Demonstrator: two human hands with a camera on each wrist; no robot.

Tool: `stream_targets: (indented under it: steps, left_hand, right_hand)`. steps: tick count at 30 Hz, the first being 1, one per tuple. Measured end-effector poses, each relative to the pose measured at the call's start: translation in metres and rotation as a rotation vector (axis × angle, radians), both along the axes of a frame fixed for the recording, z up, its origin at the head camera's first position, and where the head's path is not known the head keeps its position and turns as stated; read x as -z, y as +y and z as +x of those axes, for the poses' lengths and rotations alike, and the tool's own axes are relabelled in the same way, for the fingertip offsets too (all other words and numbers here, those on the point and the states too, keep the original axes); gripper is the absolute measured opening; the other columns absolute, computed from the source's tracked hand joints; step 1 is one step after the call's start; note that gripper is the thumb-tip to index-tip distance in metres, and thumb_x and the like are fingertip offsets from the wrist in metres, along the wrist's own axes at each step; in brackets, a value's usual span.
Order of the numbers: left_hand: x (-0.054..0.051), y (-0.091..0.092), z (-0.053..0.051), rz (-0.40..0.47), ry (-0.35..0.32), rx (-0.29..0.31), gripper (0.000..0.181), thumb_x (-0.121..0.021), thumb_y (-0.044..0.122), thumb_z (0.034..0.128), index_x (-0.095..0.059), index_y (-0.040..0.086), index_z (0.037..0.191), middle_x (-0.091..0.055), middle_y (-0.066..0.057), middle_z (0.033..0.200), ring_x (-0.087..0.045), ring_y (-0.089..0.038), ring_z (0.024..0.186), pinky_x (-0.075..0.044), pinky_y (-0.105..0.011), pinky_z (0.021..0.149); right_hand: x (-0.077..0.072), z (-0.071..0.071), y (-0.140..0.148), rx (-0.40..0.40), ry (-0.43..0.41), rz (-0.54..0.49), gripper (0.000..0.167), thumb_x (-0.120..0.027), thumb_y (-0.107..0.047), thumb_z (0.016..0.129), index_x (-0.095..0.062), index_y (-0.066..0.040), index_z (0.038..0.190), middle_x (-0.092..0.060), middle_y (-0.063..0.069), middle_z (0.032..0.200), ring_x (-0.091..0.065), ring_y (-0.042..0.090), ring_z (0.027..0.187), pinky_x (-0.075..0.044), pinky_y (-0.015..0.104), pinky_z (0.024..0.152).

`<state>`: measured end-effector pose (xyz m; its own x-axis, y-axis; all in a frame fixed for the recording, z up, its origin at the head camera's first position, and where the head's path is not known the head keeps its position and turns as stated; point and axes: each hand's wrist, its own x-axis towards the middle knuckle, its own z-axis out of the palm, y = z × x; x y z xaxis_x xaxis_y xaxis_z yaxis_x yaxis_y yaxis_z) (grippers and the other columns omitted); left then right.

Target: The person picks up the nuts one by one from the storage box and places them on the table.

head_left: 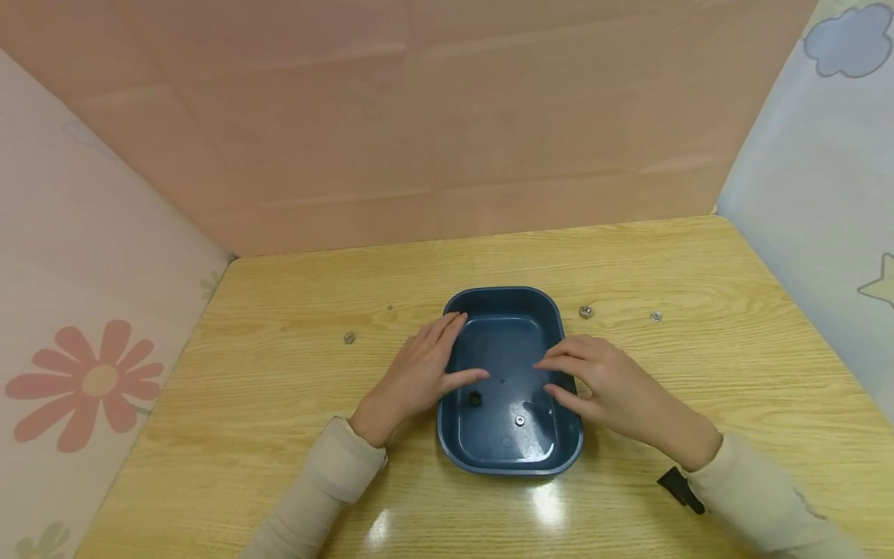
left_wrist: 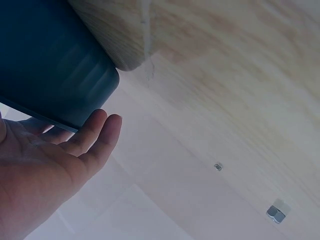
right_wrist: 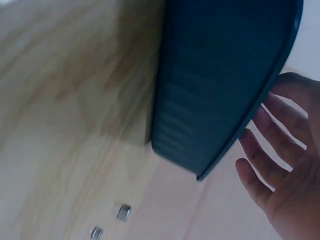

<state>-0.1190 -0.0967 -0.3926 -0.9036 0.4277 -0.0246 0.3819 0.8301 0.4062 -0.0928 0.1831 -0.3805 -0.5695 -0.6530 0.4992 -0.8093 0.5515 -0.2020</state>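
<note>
A blue plastic tray (head_left: 504, 341) stands on the wooden table, with a dark nut (head_left: 475, 398) and a small silver nut (head_left: 520, 421) on its floor. At the tray's left rim lies my left hand (head_left: 419, 373), its fingers along the edge and its thumb reaching inside. My right hand (head_left: 601, 384) is over the right rim, thumb and fingers apart, fingertips above the tray's inside. In the right wrist view, the fingers (right_wrist: 257, 155) are loosely bent close to the rim. Neither hand shows anything pinched between its fingers.
Right of the tray lie a larger silver nut (head_left: 586, 312) and a smaller one (head_left: 656, 317). To its left are another nut (head_left: 349, 338) and a tiny metal piece (head_left: 389, 307). A black strap (head_left: 680, 490) sits by the right sleeve. Covered walls enclose the back and sides.
</note>
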Motion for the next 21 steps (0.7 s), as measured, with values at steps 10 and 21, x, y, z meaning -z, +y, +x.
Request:
stream_targets:
  steps: [10, 21]
  left_hand:
    - [0.002, 0.0, 0.0, -0.006, 0.008, 0.008, 0.094, -0.061, 0.066, 0.087, -0.027, 0.013, 0.158, -0.032, -0.01, 0.161, -0.037, -0.032, 0.145, -0.035, -0.055, 0.115]
    - [0.0, 0.0, 0.0, -0.009, 0.001, 0.003, 0.095, -0.062, 0.064, 0.0873, -0.026, 0.013, 0.158, -0.031, -0.01, 0.162, -0.035, -0.032, 0.146, -0.033, -0.055, 0.117]
  right_hand:
    - [0.004, 0.011, -0.016, -0.071, -0.042, 0.064, 0.031, -0.086, -0.015, 0.072, -0.076, -0.01, 0.101, -0.07, -0.002, 0.101, -0.063, 0.016, 0.096, -0.055, 0.037, 0.083]
    - [0.008, 0.015, -0.026, -0.125, -0.148, 0.112, 0.029, -0.083, -0.013, 0.077, -0.075, -0.009, 0.105, -0.071, -0.002, 0.104, -0.064, 0.017, 0.099, -0.056, 0.038, 0.084]
